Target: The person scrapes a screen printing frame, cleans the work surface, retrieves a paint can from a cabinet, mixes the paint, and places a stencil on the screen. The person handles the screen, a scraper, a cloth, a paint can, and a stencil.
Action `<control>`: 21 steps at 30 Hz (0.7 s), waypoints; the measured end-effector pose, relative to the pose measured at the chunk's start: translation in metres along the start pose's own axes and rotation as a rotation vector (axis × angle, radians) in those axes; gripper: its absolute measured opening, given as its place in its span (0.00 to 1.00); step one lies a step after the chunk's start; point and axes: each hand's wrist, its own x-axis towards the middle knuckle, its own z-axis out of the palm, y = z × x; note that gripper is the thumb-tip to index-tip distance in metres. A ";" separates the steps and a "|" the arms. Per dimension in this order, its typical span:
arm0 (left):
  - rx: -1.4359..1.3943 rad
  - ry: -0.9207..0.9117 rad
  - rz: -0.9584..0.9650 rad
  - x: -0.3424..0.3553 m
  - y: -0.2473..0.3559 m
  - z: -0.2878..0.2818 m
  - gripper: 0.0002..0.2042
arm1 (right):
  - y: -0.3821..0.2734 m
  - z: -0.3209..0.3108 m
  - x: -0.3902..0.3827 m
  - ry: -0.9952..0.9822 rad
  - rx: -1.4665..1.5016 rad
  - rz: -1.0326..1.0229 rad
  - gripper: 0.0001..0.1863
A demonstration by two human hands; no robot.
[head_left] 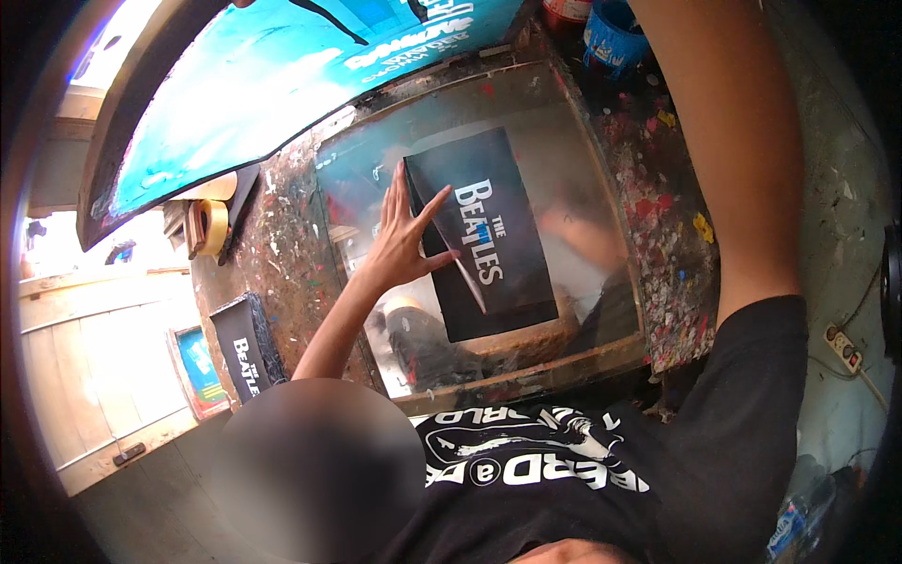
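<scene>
My left hand reaches in from the lower left with its fingers stretched apart. It rests along the left side of a flat black rectangular sheet that carries white lettering. Beside my thumb and forefinger, a narrow light fold or raised edge runs along the sheet; I cannot tell whether the fingers press it or lift it. Beneath the sheet lies a shiny glass-like panel, which mirrors parts of my body. My right arm extends up the right side and leaves the picture at the top, so the right hand is hidden.
A dark-framed printing screen with blue mesh tilts over the far left. Tape rolls sit below it. A stack of black printed pieces lies left, a blue container stands far right, and a power strip is at right.
</scene>
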 end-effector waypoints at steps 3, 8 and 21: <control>0.029 -0.019 -0.059 -0.015 -0.013 0.017 0.47 | 0.001 0.000 0.002 0.009 0.010 0.001 0.38; 0.036 -0.072 0.096 -0.012 -0.025 0.021 0.45 | 0.000 0.002 0.002 0.011 0.011 0.002 0.39; 0.028 -0.044 -0.007 -0.038 -0.027 0.020 0.45 | -0.006 0.008 0.001 0.018 0.014 -0.013 0.39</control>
